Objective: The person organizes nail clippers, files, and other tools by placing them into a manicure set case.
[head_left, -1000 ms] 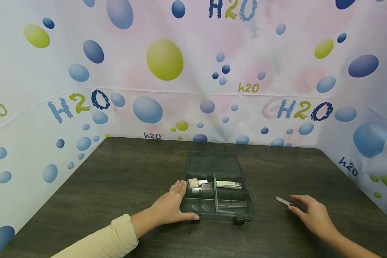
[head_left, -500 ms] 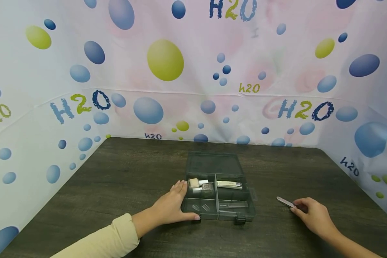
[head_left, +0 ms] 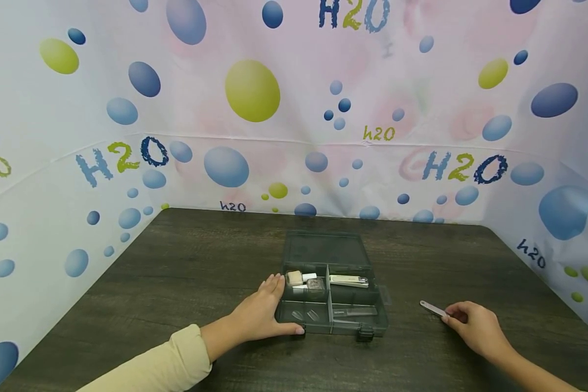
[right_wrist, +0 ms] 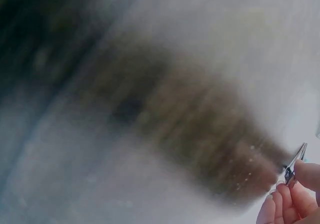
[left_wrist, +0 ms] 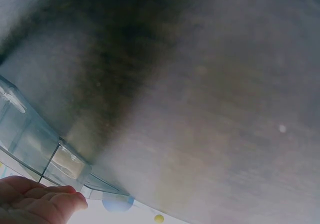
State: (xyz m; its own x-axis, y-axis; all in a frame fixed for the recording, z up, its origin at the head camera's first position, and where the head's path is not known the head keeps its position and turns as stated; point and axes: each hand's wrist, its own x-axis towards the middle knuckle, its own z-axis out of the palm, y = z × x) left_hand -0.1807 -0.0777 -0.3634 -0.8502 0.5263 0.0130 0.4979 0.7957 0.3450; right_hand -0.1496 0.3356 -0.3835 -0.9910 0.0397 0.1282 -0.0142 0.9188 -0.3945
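Observation:
A dark see-through divided box [head_left: 330,329] lies on the table with its lid laid back. My left hand [head_left: 255,316] rests against its left side, fingers straight, thumb along the front edge. In the back left compartment are two nail polish bottles [head_left: 294,278], and a cream nail clipper [head_left: 349,281] lies in the back right one. Small clear pieces [head_left: 305,316] and a clear strip [head_left: 355,312] show in the front compartments. Right of the box, my right hand [head_left: 475,324] pinches one end of a small silver nail clipper [head_left: 432,308]; its lever shows in the right wrist view.
The dark wood-grain table [head_left: 201,256] extends around the box. A latch [head_left: 365,332] sticks out at the box's front. Behind and beside the table hangs a white sheet [head_left: 294,120] printed with bubbles.
My right fingers have closed further around the end of the silver nail clipper, with the hand slightly lower. The left hand and the box have stayed put.

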